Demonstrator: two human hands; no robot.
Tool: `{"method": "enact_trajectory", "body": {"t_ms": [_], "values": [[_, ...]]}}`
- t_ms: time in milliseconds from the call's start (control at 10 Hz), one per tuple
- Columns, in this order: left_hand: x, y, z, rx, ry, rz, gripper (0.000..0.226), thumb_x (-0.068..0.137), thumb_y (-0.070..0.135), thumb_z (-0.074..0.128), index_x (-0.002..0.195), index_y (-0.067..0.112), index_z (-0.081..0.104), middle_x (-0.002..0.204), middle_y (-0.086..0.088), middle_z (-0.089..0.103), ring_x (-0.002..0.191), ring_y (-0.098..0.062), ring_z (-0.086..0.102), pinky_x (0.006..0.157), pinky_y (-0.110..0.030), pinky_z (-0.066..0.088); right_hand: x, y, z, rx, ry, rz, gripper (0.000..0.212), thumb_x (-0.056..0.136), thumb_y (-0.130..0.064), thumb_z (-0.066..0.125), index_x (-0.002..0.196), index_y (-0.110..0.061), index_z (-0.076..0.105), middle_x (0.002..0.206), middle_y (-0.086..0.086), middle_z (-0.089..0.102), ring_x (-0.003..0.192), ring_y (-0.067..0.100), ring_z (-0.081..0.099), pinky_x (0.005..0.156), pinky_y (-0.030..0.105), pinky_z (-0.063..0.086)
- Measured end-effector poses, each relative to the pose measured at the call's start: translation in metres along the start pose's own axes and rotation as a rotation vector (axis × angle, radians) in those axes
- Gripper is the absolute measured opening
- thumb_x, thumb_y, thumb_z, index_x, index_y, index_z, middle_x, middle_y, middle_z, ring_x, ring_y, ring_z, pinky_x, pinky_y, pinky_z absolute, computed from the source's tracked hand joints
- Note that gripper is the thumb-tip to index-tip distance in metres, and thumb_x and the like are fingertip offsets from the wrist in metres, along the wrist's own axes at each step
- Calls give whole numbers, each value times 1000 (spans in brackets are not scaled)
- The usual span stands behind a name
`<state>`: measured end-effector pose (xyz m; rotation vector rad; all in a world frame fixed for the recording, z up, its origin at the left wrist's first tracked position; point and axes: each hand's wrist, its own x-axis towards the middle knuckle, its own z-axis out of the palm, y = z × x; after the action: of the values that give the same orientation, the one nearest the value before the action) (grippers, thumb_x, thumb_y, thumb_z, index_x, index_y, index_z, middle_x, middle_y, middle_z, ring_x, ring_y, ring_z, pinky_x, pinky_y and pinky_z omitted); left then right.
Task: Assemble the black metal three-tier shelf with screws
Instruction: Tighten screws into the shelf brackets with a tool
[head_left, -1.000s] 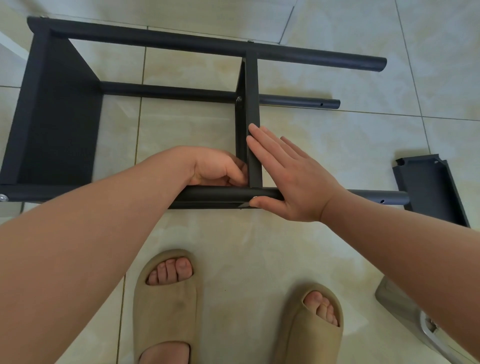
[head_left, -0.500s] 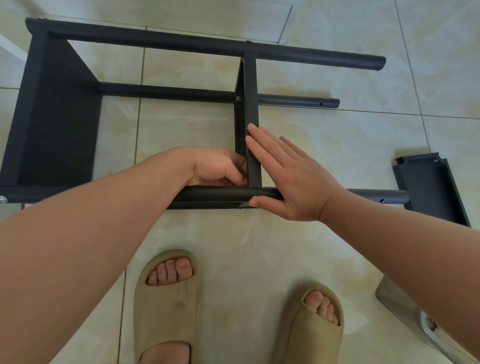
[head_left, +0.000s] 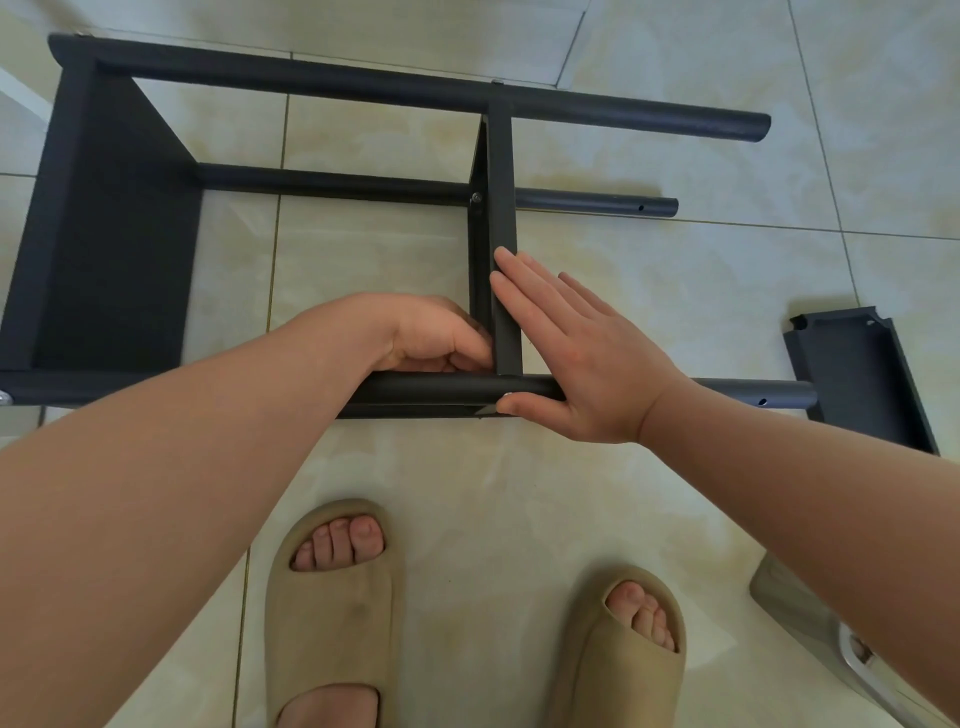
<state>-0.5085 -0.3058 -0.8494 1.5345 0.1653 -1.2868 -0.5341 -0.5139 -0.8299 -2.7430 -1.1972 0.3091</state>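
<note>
Left hand (head_left: 436, 338), right hand (head_left: 582, 358) brace shelf (head_left: 114, 234); panel (head_left: 857, 374) nearby.

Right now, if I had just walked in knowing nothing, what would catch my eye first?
A black shelf frame lies on its side on the tiled floor, filling the upper half of the view. At its near rail the right hand lies flat against the middle shelf panel, and the left hand curls into the corner beside it. A loose black panel lies at the right, and beige slippers stand below.
</note>
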Motion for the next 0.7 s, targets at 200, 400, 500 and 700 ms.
{"method": "enact_trajectory", "body": {"t_ms": [200, 400, 500, 700], "values": [[2, -1, -1, -6, 18, 16, 31, 88, -5, 58, 118, -11, 60, 103, -18, 57, 93, -32, 58, 86, -36, 52, 0, 1, 0, -5, -5, 3, 99, 95, -74, 35, 163, -8, 8, 171, 6, -2, 158, 20, -4, 127, 46, 16], [1, -1, 0, 0, 16, 24, 34, 89, -5, 57, 122, -13, 58, 104, -21, 58, 92, -33, 59, 89, -40, 53, 0, 0, 0, -1, -5, 3, 99, 95, -74, 35, 163, -8, 8, 172, 6, -2, 158, 20, -4, 127, 46, 15], [1, -1, 1, 8, -36, 10, 25, 92, 4, 58, 111, -9, 66, 104, -26, 68, 96, -35, 65, 98, -47, 49, 0, 1, 0, -1, -5, 4, 99, 95, -75, 34, 163, -8, 8, 172, 6, -2, 158, 20, -4, 127, 47, 16], [0, 0, 3, 48, -27, 25, 11, 92, 7, 59, 90, 5, 69, 79, -10, 71, 75, -23, 68, 75, -33, 54, 0, 1, 1, -3, -1, 4, 98, 95, -74, 36, 163, -8, 8, 172, 6, -2, 158, 20, -4, 127, 47, 16]]}}
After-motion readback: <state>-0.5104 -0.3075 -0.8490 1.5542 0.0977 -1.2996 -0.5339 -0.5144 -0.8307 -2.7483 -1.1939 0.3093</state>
